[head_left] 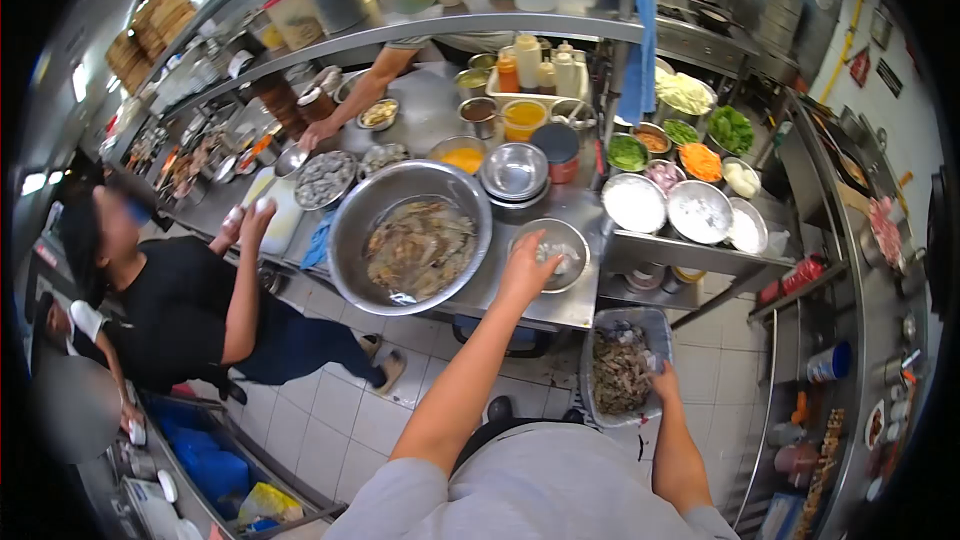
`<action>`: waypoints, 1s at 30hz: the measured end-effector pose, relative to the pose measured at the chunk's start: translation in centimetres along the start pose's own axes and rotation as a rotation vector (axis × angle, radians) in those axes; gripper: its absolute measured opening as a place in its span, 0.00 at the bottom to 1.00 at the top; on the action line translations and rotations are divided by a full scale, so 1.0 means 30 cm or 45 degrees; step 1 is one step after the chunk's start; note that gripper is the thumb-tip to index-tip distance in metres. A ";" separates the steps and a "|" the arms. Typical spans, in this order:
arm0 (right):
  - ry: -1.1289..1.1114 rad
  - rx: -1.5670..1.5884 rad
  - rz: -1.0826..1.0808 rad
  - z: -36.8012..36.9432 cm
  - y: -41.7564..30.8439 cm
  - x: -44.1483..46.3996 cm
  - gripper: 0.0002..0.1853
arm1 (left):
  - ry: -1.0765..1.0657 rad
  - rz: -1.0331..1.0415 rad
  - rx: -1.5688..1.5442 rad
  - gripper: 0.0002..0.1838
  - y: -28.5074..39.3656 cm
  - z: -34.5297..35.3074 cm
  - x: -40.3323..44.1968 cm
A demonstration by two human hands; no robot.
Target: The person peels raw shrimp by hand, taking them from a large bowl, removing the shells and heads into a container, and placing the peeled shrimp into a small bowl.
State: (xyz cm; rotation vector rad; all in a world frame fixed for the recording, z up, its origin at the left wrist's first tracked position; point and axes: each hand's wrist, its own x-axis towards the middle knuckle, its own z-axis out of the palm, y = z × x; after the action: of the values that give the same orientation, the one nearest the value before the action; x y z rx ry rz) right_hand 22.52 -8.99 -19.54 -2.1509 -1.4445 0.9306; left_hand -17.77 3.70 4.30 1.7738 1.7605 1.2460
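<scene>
Reaching over a small metal bowl (570, 278) on the steel counter is my left hand (530, 265), its fingers bent over pale pieces in the bowl; whether it holds one is hidden. My right hand (663, 380) is at the right rim of a plastic bin (590, 403) of shrimp scraps (622, 372), low beside the counter; its fingers are too small to make out. To the left of the small bowl stands a large metal basin (342, 275) with whole shrimp (420, 248) in liquid.
A person in black (190, 300) stands at the left. Another person's arm (375, 90) reaches under the overhead shelf (420, 38). Nested bowls (514, 172), sauce containers (525, 118) and a tray of grey shrimp (325, 180) sit on the counter. Vegetable bowls (700, 163) and white-filled bowls (700, 212) stand right.
</scene>
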 end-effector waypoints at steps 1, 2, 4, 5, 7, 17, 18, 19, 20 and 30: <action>0.028 -0.013 -0.009 0.050 0.151 0.049 0.35 | 0.118 0.129 0.118 0.30 -0.019 -0.026 0.007; 0.022 0.075 0.092 0.036 0.164 0.033 0.34 | 0.126 0.039 -0.062 0.27 -0.022 -0.072 0.005; 0.053 0.261 0.202 0.040 0.267 0.018 0.31 | 0.161 -0.045 0.004 0.24 -0.079 -0.193 0.001; 0.090 0.357 0.209 0.061 0.383 0.027 0.29 | 0.187 -0.127 0.056 0.21 -0.112 -0.262 -0.002; 0.006 0.341 0.370 0.053 0.528 0.028 0.21 | 0.259 -0.271 0.104 0.16 -0.231 -0.393 0.025; -0.181 0.556 0.620 -0.038 0.177 -0.188 0.16 | -0.242 -0.415 0.845 0.19 -0.541 -0.480 0.146; -0.212 0.578 0.564 -0.031 0.147 -0.192 0.16 | -0.335 -0.445 0.943 0.20 -0.520 -0.469 0.153; -0.244 0.599 0.507 -0.024 0.125 -0.193 0.15 | -0.337 -0.438 0.937 0.20 -0.548 -0.448 0.157; -0.237 0.602 0.508 -0.019 0.104 -0.196 0.15 | -0.366 -0.472 0.938 0.20 -0.576 -0.428 0.154; -0.279 0.742 0.442 -0.032 0.035 -0.209 0.13 | -0.173 -0.635 0.795 0.19 -0.635 -0.497 0.137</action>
State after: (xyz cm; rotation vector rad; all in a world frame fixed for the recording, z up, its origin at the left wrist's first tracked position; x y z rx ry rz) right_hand 22.32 -15.11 -17.57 -1.9101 -0.7428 1.5295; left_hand -41.70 5.85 -0.61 1.4804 2.4713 0.3860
